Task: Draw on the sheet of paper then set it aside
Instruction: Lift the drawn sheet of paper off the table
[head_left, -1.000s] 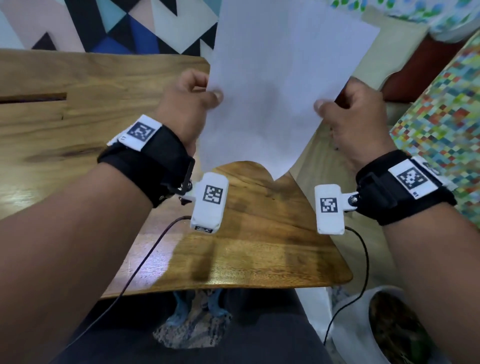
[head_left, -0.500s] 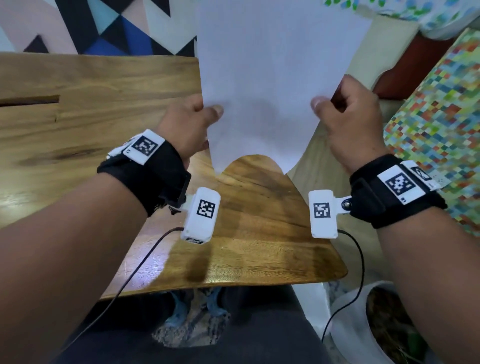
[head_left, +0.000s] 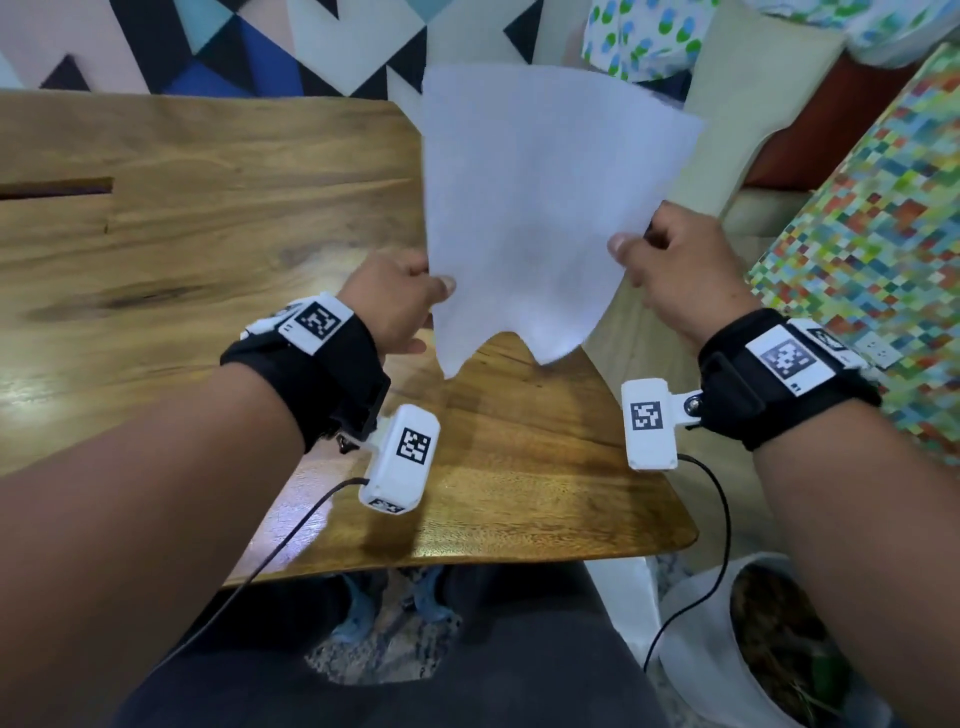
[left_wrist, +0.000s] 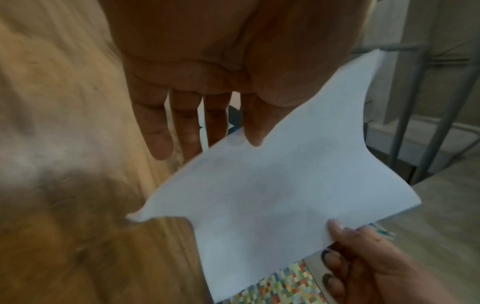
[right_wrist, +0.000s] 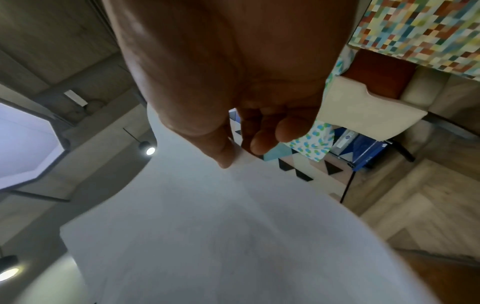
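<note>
A blank white sheet of paper (head_left: 540, 218) hangs in the air over the right end of the wooden table (head_left: 208, 234), its lower edge curling just above the wood. My left hand (head_left: 436, 286) pinches its left edge, thumb on top. In the left wrist view the sheet (left_wrist: 272, 195) sits between the index fingertip and the thumb of my left hand (left_wrist: 244, 142), the other fingers straight. My right hand (head_left: 631, 244) grips the right edge, thumb on the near face, fingers curled behind. The right wrist view shows my right hand (right_wrist: 233, 158) on the sheet (right_wrist: 233, 236).
A white plant pot (head_left: 769, 644) stands on the floor beyond the table's right corner. A multicoloured mosaic surface (head_left: 872, 249) rises at the right, with a beige seat (head_left: 748, 104) behind the paper. Cables trail from both wrist cameras over the table's front edge.
Both hands have come down and nearer with the sheet. Its top edge, cut off before, is now in view, and its lower edge hangs closer to the wood.
</note>
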